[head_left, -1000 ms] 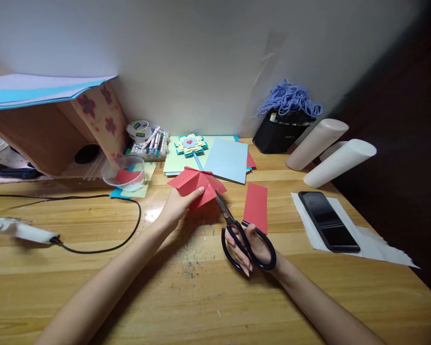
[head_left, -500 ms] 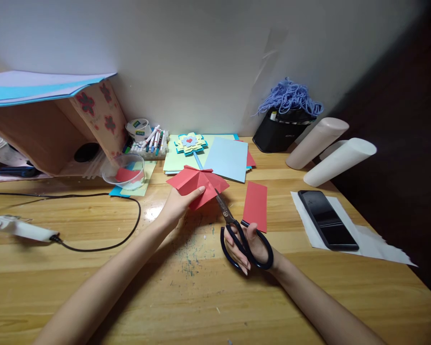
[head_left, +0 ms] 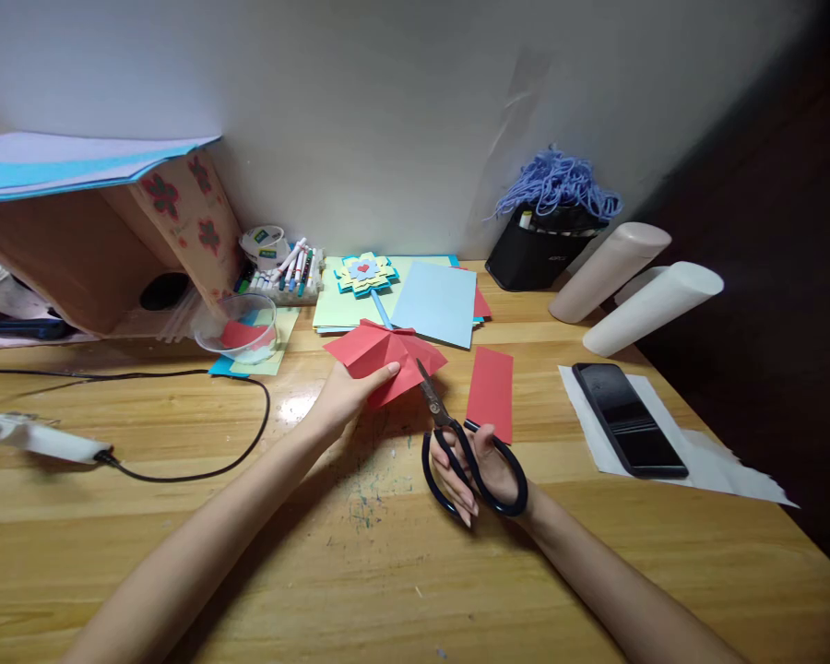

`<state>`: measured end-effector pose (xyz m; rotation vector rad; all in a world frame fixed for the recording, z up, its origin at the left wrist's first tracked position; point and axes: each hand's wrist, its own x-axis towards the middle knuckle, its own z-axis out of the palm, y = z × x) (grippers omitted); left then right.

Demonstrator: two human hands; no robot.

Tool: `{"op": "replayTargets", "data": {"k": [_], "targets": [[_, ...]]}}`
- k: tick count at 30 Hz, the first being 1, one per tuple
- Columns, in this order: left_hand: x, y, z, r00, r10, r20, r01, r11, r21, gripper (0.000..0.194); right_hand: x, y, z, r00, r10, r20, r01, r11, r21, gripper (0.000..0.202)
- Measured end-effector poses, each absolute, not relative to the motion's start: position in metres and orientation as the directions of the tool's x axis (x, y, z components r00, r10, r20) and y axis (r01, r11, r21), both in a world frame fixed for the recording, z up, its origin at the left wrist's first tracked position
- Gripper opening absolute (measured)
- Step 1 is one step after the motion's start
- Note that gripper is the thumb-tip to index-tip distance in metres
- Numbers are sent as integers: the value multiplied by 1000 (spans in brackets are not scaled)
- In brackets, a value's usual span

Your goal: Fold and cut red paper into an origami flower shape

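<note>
My left hand (head_left: 351, 392) pinches a piece of folded red paper (head_left: 380, 350), its thumb lying on top and the other fingers hidden beneath. Black-handled scissors (head_left: 437, 406) are in my right hand (head_left: 480, 470), with fingers and thumb through the loops. The scissor tips meet the paper's right-hand edge; whether the blades are parted there is hard to make out. A loose red paper strip (head_left: 491, 392) lies just behind my right hand. Beyond the held paper, a layered paper flower (head_left: 365, 274) with a blue stem rests on a stack of coloured sheets (head_left: 432, 302).
At left are a hot glue gun (head_left: 41, 441) with its cord, a decorated cardboard box (head_left: 186, 212), a clear bowl (head_left: 235, 327) and markers (head_left: 297, 269). On the right stand two white bottles (head_left: 654, 309), a black pouch (head_left: 539, 249) with blue yarn, and a phone (head_left: 629, 420).
The red paper and my left hand have shifted slightly right. The scissors stay at the paper's edge, with my right hand nearly still.
</note>
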<state>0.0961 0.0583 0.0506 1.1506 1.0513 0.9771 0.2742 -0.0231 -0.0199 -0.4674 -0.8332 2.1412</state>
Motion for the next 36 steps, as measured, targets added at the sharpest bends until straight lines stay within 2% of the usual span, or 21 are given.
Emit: {"op": "replayTargets", "data": {"k": [9,14,17,23,31,36], "targets": [[95,59,51,236,962,-136,-53,152,987,47,276,-21,-39,-670,742,14,-585,-516,-625,51],[95,60,49,230,965,-127,-66,146,987,44,275,-22,-28,-626,777,-59,-510,-466,-723,58],[94,61,48,261,958,-121,-93,150,984,41,273,-24,-23,-602,795,-81,-497,-452,-741,63],[95,58,45,309,938,-156,-111,198,974,40,271,-23,-20,-637,770,-6,-559,-468,-684,67],[96,56,49,308,936,-170,-101,210,972,41,273,-22,-33,-657,749,89,-636,-487,-598,56],[96,56,48,319,936,-151,-115,197,974,38,273,-21,-36,-663,742,101,-640,-491,-591,50]]}}
